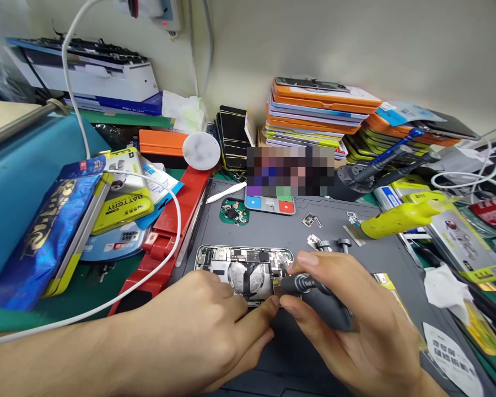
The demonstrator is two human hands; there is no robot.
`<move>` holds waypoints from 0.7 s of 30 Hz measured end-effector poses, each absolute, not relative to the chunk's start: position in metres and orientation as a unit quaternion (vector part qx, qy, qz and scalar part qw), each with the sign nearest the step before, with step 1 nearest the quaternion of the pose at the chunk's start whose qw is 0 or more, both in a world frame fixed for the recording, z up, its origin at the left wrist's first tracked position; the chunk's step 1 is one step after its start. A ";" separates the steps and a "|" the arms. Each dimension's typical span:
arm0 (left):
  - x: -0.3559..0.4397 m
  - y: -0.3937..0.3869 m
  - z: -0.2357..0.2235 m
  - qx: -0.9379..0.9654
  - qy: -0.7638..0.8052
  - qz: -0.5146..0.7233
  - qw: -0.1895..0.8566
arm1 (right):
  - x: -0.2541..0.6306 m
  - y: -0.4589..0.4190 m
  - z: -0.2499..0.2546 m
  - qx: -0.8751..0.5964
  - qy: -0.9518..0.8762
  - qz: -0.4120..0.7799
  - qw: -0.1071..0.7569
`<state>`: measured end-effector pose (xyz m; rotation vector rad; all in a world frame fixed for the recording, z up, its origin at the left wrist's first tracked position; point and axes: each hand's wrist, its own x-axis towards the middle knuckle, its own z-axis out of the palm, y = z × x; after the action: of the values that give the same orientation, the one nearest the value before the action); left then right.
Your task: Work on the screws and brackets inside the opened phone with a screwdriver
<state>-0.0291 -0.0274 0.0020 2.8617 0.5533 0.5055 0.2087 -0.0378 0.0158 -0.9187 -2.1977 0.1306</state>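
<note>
Beyond left hand point(206, 325) and right hand point(367, 311) we see a plain pale wall point(417, 49), greyer towards the right-hand side. Cables point(208, 44) hang against it beside a white box point(172, 12) with a small red light. Below both hands we note a grey mat point(268, 231) on a green tabletop point(8, 321).

Two hands point(219, 325) point(364, 314), one opened phone point(248, 275)

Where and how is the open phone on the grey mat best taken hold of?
The phone is probably best gripped by its outer frame at the left end, with the hand coming from the left. It lies flat with its inner parts bared upward, so the rim seems safest; the right hand and dark tool crowd the other end.
</note>
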 end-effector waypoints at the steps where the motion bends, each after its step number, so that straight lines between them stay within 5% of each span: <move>1: -0.029 -0.028 0.002 0.964 0.186 0.169 0.090 | 0.209 -0.037 0.017 -0.359 -0.858 0.046 0.365; 21: -0.030 -0.026 0.003 0.967 0.181 0.161 0.084 | 0.206 -0.040 0.016 -0.349 -0.853 0.049 0.384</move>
<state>-0.0302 -0.0265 0.0033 2.8839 0.5402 0.4806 0.2063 -0.0399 0.0156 -0.8891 -2.1744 0.1239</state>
